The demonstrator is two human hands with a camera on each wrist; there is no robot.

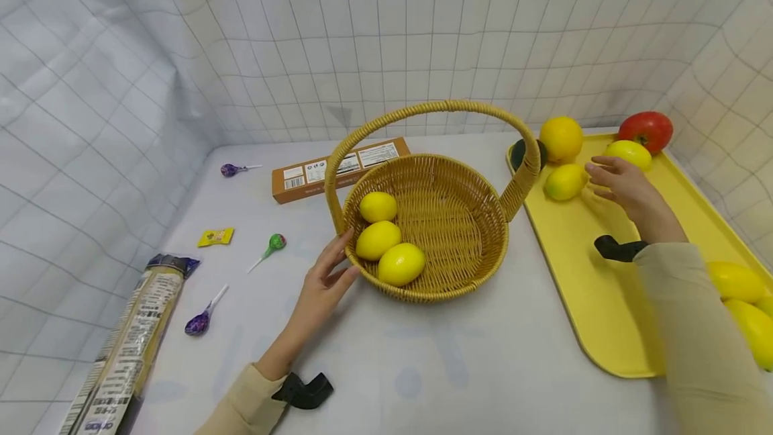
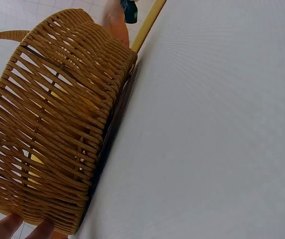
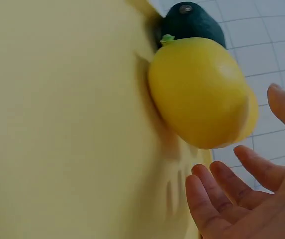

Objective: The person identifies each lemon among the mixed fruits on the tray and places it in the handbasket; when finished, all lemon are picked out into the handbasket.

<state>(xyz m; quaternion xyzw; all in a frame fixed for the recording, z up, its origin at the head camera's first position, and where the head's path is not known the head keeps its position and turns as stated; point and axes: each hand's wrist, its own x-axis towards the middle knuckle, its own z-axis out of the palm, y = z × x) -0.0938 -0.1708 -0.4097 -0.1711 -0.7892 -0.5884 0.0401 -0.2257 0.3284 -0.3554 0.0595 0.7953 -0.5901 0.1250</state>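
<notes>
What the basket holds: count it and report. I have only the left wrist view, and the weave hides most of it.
Observer: Three lemons lie in the basket, by the head view.
Operator: Tell me whether the right hand has anything; I get just a sliver of it.
Observer: The right hand holds nothing; the right wrist view shows its fingers open beside another lemon.
Operator: Name what is at the far right corner of the tray. I see only a strip of edge.
Observer: A red fruit is at that corner of the yellow tray, in the head view.
</notes>
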